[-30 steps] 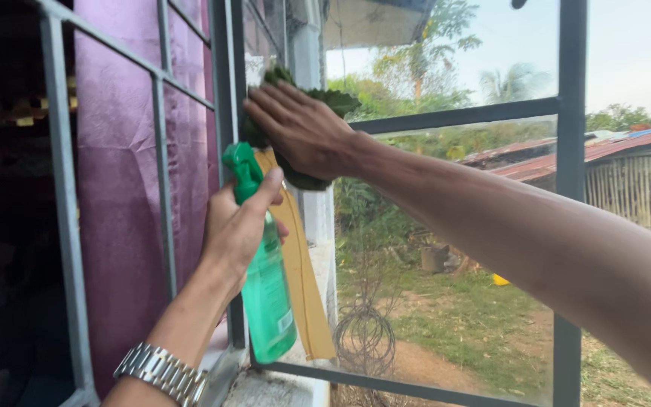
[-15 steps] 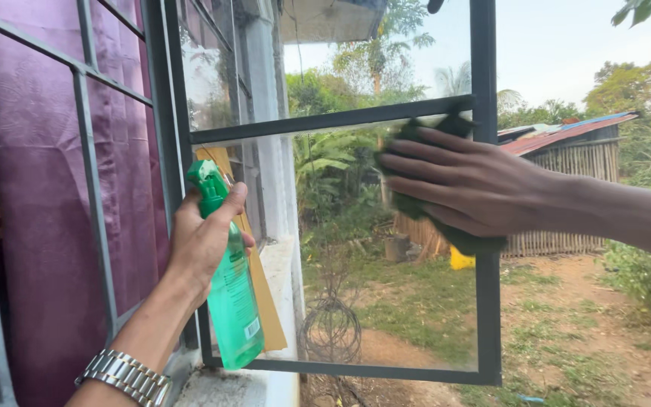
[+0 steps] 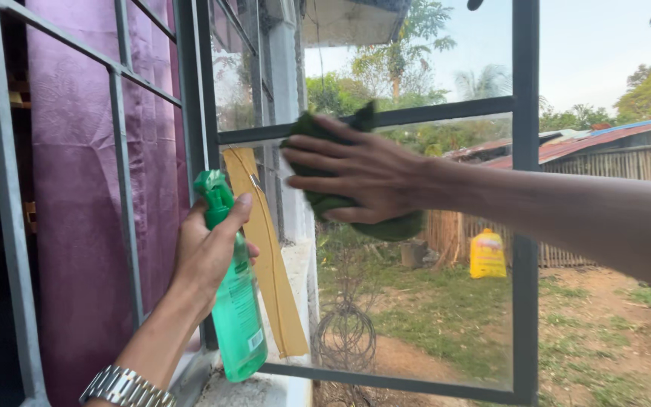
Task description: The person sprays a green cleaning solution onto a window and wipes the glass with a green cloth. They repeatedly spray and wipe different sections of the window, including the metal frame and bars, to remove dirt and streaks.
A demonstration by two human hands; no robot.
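My right hand (image 3: 359,175) presses a dark green cloth (image 3: 397,226) flat against the glass pane (image 3: 431,316) of an open window sash with a dark metal frame (image 3: 525,226). The cloth shows above and below my palm, close to the horizontal bar of the frame. My left hand (image 3: 206,252) holds a green spray bottle (image 3: 233,305) upright near the hinge side of the sash, thumb by the nozzle. A metal watch (image 3: 126,388) sits on that wrist.
A purple curtain (image 3: 77,188) hangs behind metal window bars (image 3: 126,188) at left. A tan strip (image 3: 269,256) leans by the white wall (image 3: 295,226). Through the glass lie grass, a yellow sack (image 3: 487,255), a fence and a tin-roofed shed (image 3: 582,151).
My right hand has slid the cloth leftward across the pane, from the right edge of the frame toward the middle. The view shifted slightly; the left hand still holds the bottle.
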